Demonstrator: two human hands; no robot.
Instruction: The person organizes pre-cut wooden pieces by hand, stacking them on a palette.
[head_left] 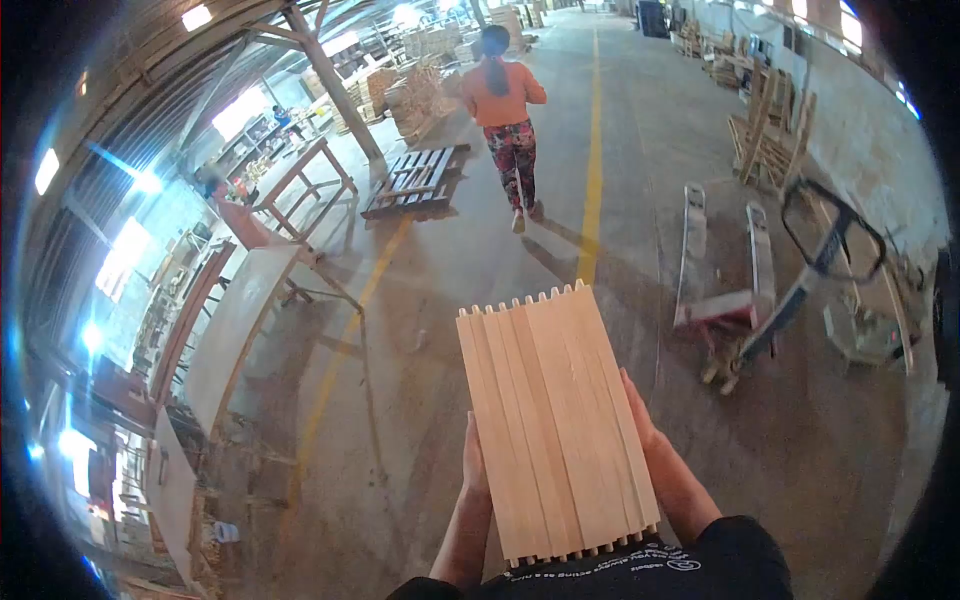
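Between my two hands is a stack of wooden slats [555, 425], held up in front of my chest. The slats are pale, lie side by side, and have small rounded tenons along the far and near ends. My left hand [474, 458] presses against the stack's left side, its fingers mostly hidden by the wood. On the opposite side my right hand [640, 415] grips the right edge, with fingertips showing along it. The underside of the stack is out of sight.
Ahead, a person in an orange top [508, 95] walks on the concrete floor beside a yellow line [595, 150]. A pallet jack [765, 300] stands at right. A wooden pallet [415, 180] and work tables [240, 320] are at left, where another person [235, 210] is.
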